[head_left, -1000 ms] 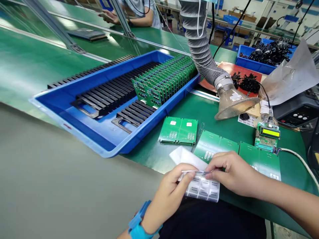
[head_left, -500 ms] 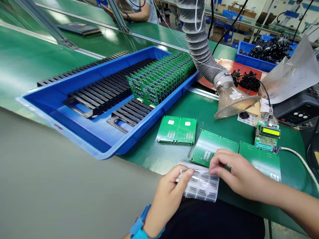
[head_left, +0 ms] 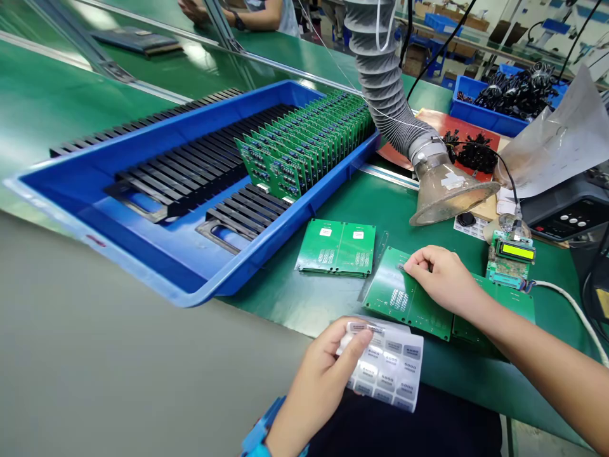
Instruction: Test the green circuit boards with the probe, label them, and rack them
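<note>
We clamp the left hand on the upper left corner of the label sheet, thumb over fingers; the sheet hangs in the air, to the right of the blue tray and nearer to us. We pinch the right thumb and forefinger together on what appears to be a grey label; the right hand is over the circuit board, right of the blue tray. From this view, we cannot tell whether the label touches the board.

For good placement, we should grip the label by its edge only, so that the adhesive stays clean. We should align it before contact, set one edge down first, then press outward to expel air. The board stack, just right of the blue tray, carries two pale labels on top, one per half; we judge these a useful alignment reference. We should hold the sheet flat and clear of the boards: a sharp bend could lift other labels.
</note>
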Demonstrator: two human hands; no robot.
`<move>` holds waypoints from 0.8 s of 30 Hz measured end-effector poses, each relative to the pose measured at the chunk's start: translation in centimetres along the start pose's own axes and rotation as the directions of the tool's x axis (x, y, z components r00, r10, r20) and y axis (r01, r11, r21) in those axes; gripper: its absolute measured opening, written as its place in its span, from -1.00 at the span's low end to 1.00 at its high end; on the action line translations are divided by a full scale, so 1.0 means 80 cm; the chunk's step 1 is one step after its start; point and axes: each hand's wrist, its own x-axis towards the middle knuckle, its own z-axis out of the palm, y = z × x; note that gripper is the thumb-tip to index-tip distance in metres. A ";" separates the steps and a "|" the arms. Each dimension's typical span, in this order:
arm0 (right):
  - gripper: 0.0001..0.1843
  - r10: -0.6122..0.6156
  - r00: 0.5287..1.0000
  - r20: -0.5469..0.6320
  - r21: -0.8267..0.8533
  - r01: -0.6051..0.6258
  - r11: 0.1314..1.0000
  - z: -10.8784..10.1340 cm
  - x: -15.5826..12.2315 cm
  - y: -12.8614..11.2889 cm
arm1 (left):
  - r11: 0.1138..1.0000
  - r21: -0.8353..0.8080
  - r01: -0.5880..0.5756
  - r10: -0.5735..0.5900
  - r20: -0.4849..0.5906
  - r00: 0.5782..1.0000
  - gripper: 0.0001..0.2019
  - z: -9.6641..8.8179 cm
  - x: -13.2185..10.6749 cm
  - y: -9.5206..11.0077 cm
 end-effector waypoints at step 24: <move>-0.80 -0.109 0.992 -0.065 0.071 0.114 0.991 -0.022 -0.040 0.045 | 0.997 0.040 -0.070 0.063 0.159 0.985 -0.65 0.022 0.003 -0.015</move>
